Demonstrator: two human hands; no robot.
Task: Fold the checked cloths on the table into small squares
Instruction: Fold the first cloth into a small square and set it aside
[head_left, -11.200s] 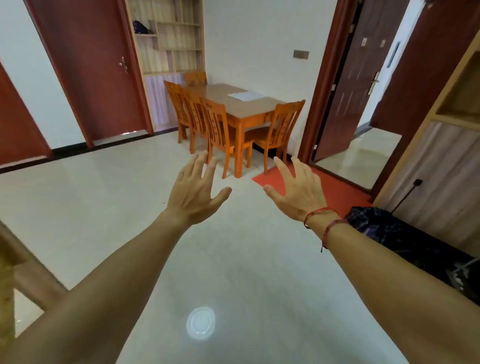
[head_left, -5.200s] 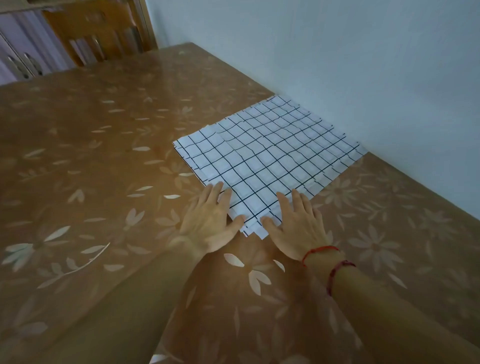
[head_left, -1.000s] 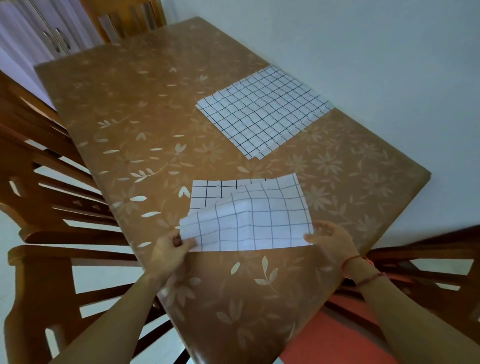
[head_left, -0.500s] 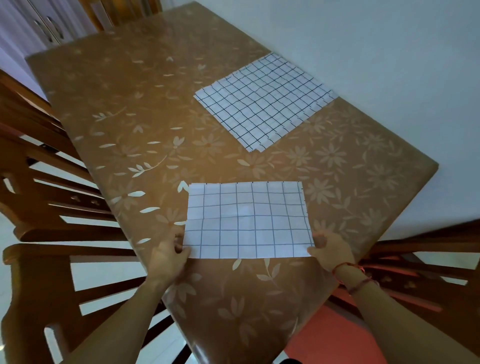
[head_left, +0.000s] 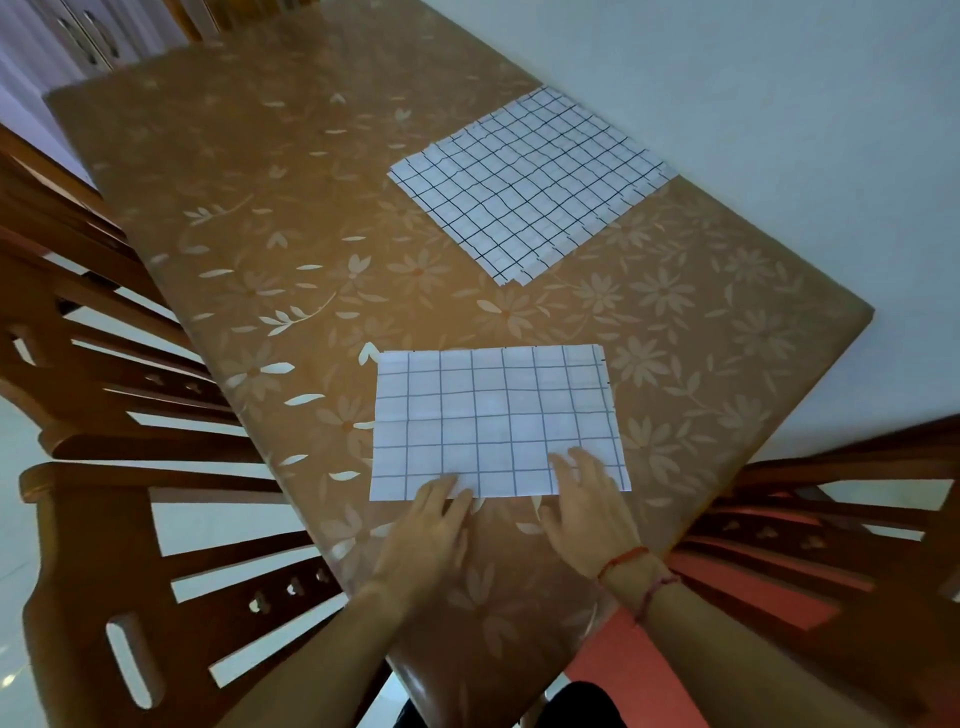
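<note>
Table (head_left: 291, 218): brown, glossy flower-print top, running diag. from near end to far L; R side against pale wall (head_left: 779, 104). L chairs (head_left: 93, 545): wood, slatted backs, two seen, close along table's L side. R chair (head_left: 857, 457): same wood, by table's near-R corner. Red mat (head_left: 608, 660) on floor under near end, betw. table and R chair. Stack (head_left: 530, 187) of checked cloths, white w/ dark grid, flat on far-R part of table by the wall, edges a bit staggered at near corner. Cloth (head_left: 493, 415): folded to a rectangle, fainter grid, flat at near end, well apart from stack, long side toward the person. L hand (head_left: 428, 540): flat, fingers straight, tips resting on cloth's near edge approx. mid; nothing gripped. R hand (head_left: 589, 512): flat too, fingers spread, pressing cloth's near-R area; nothing gripped. Hands near each other, not touching. Red string bands (head_left: 623, 557) on R wrist.
</note>
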